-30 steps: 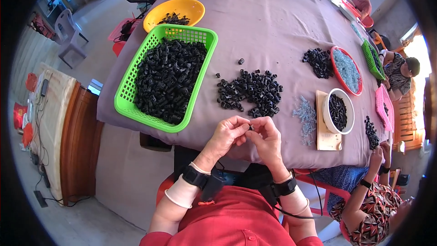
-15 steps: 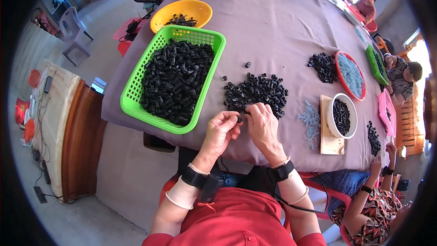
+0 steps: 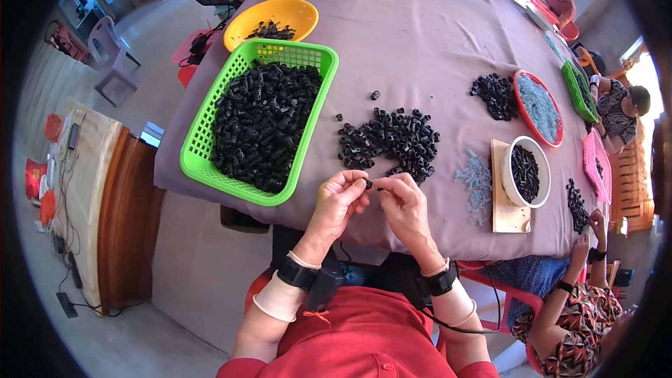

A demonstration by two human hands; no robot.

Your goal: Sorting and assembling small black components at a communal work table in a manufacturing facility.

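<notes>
My left hand (image 3: 337,203) pinches a small black plastic part (image 3: 368,183) between thumb and forefinger, near the table's front edge. Just to its right, my right hand (image 3: 406,210) has thumb and forefinger closed, their tips almost at that part; whatever is between them is too small to make out. Directly beyond both hands lies a loose pile of short black cylindrical parts (image 3: 400,136). Two single black pieces lie apart from its far left side. Left of the pile stands a green plastic basket (image 3: 315,122) full of similar black parts.
A yellow bowl (image 3: 308,21) with black pieces stands behind the basket. To the right are small clear pieces (image 3: 476,185), a white bowl (image 3: 512,189) of black parts on a wooden board (image 3: 500,161), and a red tray (image 3: 519,101). Another person's hands (image 3: 588,234) work at far right.
My right hand has drawn back a little from the pile, its fingers now pinched close to the left hand's part. My left hand keeps its hold. The whole view has shifted slightly.
</notes>
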